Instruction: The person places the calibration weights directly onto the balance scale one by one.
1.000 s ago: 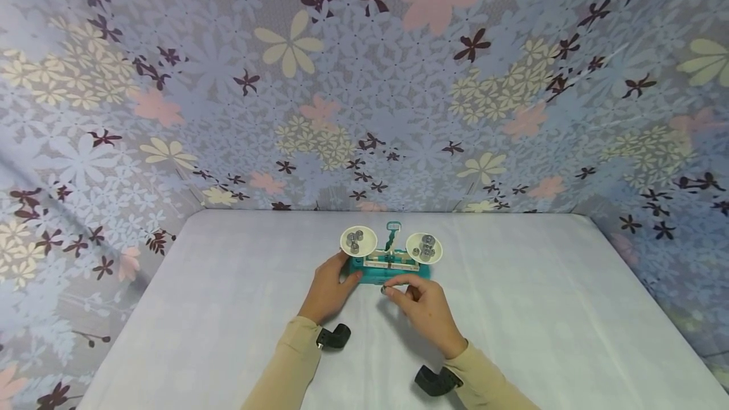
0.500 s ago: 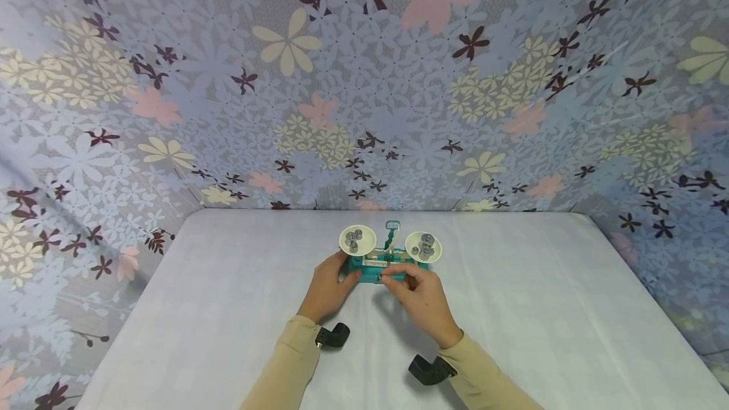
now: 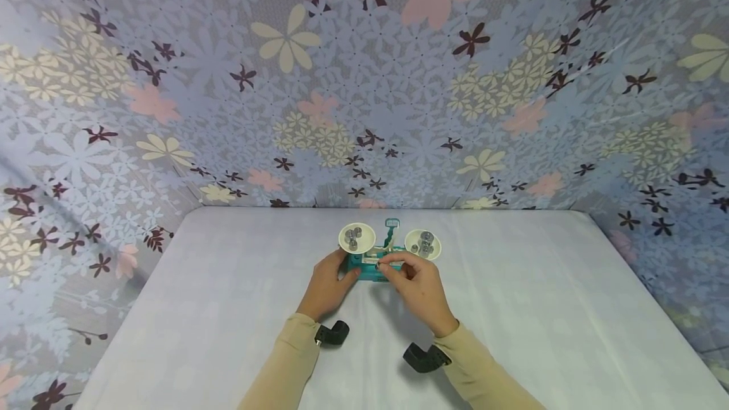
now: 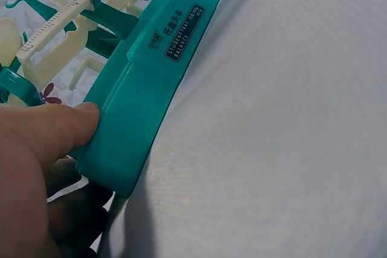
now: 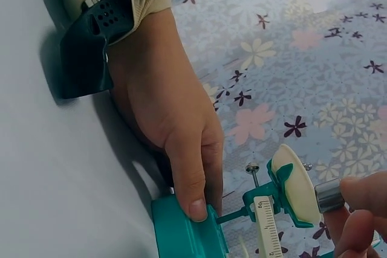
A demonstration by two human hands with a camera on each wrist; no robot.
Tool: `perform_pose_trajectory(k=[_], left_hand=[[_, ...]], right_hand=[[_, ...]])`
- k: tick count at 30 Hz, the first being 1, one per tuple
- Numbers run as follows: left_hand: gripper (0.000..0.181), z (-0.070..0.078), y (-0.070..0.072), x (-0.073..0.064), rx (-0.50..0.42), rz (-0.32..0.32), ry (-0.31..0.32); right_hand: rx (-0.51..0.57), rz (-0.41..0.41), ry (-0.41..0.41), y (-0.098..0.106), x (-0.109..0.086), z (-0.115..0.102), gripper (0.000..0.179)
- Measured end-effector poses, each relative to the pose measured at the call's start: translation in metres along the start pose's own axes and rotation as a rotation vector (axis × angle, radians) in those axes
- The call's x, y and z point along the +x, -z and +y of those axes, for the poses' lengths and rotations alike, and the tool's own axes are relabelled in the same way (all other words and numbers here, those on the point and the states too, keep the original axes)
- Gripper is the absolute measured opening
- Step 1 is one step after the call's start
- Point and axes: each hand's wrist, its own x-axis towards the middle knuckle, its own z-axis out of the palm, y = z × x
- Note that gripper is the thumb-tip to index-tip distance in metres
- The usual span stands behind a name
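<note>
A teal tray balance (image 3: 367, 274) stands on the table, its labelled front also visible in the left wrist view. My left hand (image 3: 327, 283) grips the left end of its base, thumb (image 4: 60, 126) on top and fingers partly hidden behind. My right hand (image 3: 420, 286) pinches a small silvery cylindrical weight (image 5: 330, 195) between thumb and fingertips, held over the front of the balance near the beam. Several metal weights (image 3: 353, 244) sit on the cream left pan (image 3: 367, 240), and several more (image 3: 426, 247) on the right pan (image 3: 411, 240). My right hand covers part of the base and beam.
A white-covered table (image 3: 547, 309) spreads around the balance. Flower-patterned fabric (image 3: 364, 81) rises behind it and along both sides. Black camera mounts (image 3: 332, 333) jut from both wrists above the tabletop.
My right hand has moved forward and slightly left with the pinched weight, from before the base to over the beam area. My left hand keeps its hold on the base.
</note>
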Motion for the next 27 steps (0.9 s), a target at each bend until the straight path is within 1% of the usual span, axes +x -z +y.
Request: perform_pose_trajectory(k=[5, 11, 16, 21, 27], left_hand=[[0.059, 0.0, 0.0, 0.0, 0.007, -0.006, 0.009], [0.059, -0.001, -0.001, 0.0, 0.007, -0.005, -0.003], [0.06, 0.0, 0.0, 0.0, 0.0, -0.009, 0.003], [0.058, 0.001, 0.001, 0.0, -0.008, 0.005, -0.01], [0.057, 0.001, 0.001, -0.001, -0.004, 0.016, -0.022]], right_hand=[[-0.014, 0.029, 0.036, -0.002, 0.003, -0.001, 0.012], [-0.017, 0.052, 0.091, -0.005, 0.007, -0.001, 0.012], [-0.036, 0.073, 0.127, -0.009, 0.011, -0.002, 0.011], [-0.05, 0.096, 0.12, -0.01, 0.015, -0.006, 0.011], [-0.064, 0.12, 0.09, -0.012, 0.018, -0.007, 0.01]])
